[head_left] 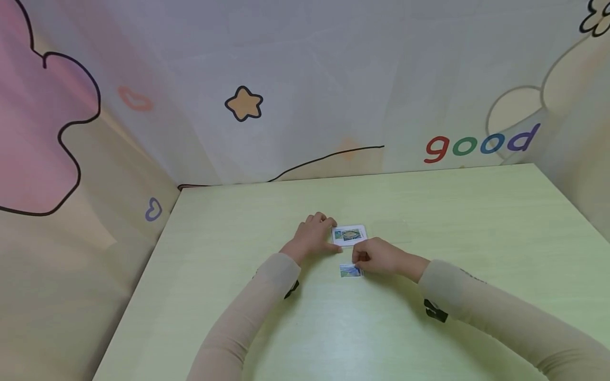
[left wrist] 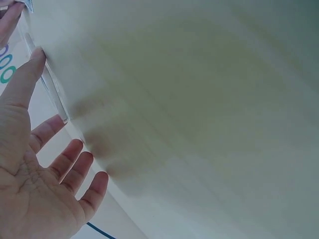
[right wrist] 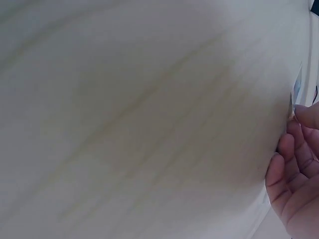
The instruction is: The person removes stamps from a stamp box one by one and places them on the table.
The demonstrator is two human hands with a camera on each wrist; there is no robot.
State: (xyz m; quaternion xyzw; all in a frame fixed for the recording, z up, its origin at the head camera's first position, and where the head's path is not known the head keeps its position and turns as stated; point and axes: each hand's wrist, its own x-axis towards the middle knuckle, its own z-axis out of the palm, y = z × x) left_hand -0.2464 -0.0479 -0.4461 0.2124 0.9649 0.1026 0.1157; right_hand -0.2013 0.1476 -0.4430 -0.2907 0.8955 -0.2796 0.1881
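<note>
Tabletop: left hand touches white-bordered panel, pictures within.

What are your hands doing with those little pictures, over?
Left hand touching white-edged picture. Right hand pinching small blue-and-green picture. No obstacle seen.

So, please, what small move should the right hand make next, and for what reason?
Probably the right hand should raise the small picture card slightly and carry it to the white-bordered card. Its thumb and fingers pinch the small one, close by, while the left hand touches the white-bordered one's left side, seemingly steadying it.
</note>
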